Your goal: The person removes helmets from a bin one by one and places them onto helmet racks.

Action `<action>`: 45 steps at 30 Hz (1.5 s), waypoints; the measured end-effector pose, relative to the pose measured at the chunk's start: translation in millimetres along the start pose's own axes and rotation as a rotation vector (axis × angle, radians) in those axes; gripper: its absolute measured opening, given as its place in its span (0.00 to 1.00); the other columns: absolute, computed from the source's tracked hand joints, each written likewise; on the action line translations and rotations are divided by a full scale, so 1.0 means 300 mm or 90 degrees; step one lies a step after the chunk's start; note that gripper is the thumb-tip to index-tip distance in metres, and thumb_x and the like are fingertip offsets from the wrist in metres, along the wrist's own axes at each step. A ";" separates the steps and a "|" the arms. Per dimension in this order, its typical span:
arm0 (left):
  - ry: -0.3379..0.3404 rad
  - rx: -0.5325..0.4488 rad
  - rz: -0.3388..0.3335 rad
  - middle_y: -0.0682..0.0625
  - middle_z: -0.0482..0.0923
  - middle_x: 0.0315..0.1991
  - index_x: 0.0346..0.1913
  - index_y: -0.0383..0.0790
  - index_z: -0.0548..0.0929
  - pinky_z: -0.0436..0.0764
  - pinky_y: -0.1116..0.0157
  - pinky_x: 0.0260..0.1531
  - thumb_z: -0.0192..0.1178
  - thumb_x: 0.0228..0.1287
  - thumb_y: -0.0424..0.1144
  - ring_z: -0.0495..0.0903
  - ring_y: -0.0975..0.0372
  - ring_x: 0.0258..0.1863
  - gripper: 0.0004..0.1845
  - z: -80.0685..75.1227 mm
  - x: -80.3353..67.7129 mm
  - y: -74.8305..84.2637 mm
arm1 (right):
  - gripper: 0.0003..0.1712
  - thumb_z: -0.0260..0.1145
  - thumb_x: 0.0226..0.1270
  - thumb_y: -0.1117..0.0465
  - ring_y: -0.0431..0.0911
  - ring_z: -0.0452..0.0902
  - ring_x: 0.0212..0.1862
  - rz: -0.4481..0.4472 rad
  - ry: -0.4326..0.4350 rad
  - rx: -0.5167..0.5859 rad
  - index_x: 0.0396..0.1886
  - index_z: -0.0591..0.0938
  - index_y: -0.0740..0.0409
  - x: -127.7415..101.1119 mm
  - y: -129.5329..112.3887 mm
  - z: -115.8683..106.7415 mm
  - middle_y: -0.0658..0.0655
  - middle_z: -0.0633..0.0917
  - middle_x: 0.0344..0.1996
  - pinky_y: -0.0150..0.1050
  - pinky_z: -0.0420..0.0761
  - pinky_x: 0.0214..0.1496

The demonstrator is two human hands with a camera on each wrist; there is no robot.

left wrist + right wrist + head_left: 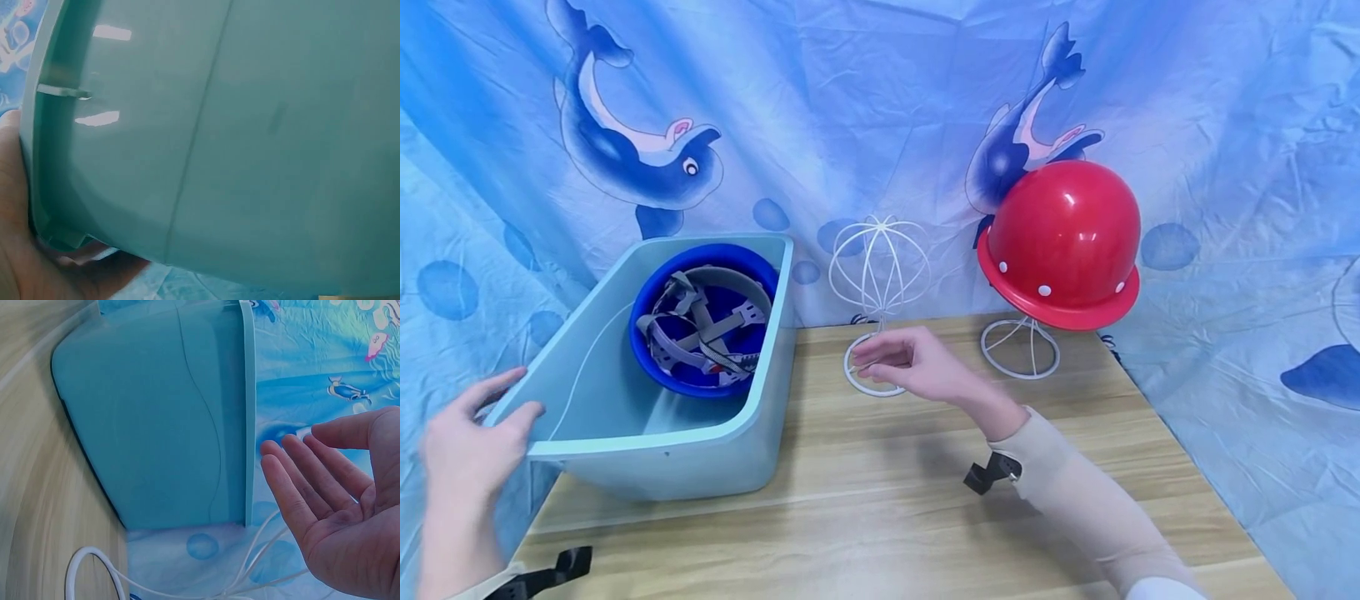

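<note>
wooden table (880, 517) | on it: teal bin (700, 450); two wire stands (880, 292)

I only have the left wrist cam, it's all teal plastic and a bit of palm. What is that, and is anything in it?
Observer: A light blue tub, tilted on the wooden table. A blue hard hat lies inside, upside down, straps showing.
Operator: Left hand doing what?
Observer: The left hand holds the tub's near rim, thumb over the edge.
Operator: Right hand?
Observer: The right hand is open and holds nothing, in front of an empty white wire stand.
Operator: Anything else?
Observer: A red hard hat sits on a second stand.
</note>
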State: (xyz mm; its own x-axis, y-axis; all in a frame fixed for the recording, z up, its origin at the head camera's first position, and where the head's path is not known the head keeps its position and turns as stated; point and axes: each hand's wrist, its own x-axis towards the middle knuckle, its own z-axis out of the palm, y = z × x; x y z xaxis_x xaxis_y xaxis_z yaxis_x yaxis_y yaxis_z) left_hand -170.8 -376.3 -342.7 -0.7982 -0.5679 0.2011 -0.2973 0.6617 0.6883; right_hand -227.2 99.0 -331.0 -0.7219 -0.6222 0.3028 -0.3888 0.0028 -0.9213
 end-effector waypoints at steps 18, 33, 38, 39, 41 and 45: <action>-0.009 0.071 0.228 0.39 0.53 0.65 0.66 0.51 0.57 0.49 0.39 0.53 0.66 0.41 0.51 0.49 0.41 0.63 0.45 -0.009 0.001 -0.055 | 0.18 0.57 0.54 0.76 0.61 0.75 0.45 0.014 -0.009 0.036 0.47 0.73 0.75 0.014 0.009 -0.007 0.69 0.79 0.41 0.47 0.76 0.42; 0.065 -0.004 0.224 0.36 0.65 0.57 0.61 0.51 0.68 0.52 0.45 0.57 0.69 0.39 0.44 0.54 0.48 0.63 0.39 0.008 0.003 -0.061 | 0.17 0.56 0.57 0.74 0.58 0.78 0.42 -0.028 -0.044 0.036 0.48 0.75 0.70 0.131 -0.080 0.060 0.65 0.80 0.40 0.49 0.75 0.43; 0.099 -0.030 0.233 0.40 0.69 0.55 0.58 0.55 0.71 0.56 0.53 0.59 0.70 0.37 0.42 0.60 0.53 0.61 0.37 0.019 -0.001 -0.066 | 0.16 0.56 0.58 0.72 0.56 0.77 0.43 -0.021 -0.062 0.017 0.48 0.75 0.67 0.195 -0.121 0.100 0.65 0.80 0.41 0.43 0.76 0.43; 0.102 -0.031 0.235 0.41 0.69 0.55 0.57 0.56 0.72 0.56 0.55 0.59 0.70 0.37 0.42 0.60 0.54 0.61 0.36 0.020 -0.002 -0.066 | 0.16 0.56 0.58 0.72 0.56 0.77 0.43 -0.019 -0.060 0.016 0.48 0.75 0.67 0.208 -0.129 0.107 0.65 0.80 0.41 0.42 0.77 0.43; 0.110 -0.035 0.241 0.43 0.69 0.55 0.56 0.57 0.72 0.56 0.61 0.59 0.70 0.37 0.41 0.61 0.56 0.60 0.36 0.021 -0.005 -0.067 | 0.16 0.57 0.58 0.71 0.54 0.78 0.42 -0.018 -0.056 0.005 0.48 0.75 0.66 0.233 -0.145 0.121 0.66 0.79 0.41 0.40 0.77 0.42; 0.135 -0.039 0.271 0.45 0.71 0.54 0.55 0.59 0.74 0.56 0.79 0.51 0.69 0.36 0.41 0.64 0.61 0.58 0.34 0.022 -0.007 -0.065 | 0.15 0.58 0.58 0.68 0.47 0.79 0.40 -0.034 -0.024 -0.073 0.46 0.77 0.61 0.283 -0.180 0.146 0.59 0.82 0.39 0.37 0.77 0.40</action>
State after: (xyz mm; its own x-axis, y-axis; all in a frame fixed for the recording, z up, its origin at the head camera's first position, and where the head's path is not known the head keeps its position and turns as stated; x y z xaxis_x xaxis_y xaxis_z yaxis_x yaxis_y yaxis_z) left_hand -166.8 -384.8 -361.3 -0.7156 -0.3445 0.6077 0.0688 0.8309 0.5521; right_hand -242.4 11.6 -266.2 -0.6773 -0.6533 0.3384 -0.4905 0.0581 -0.8695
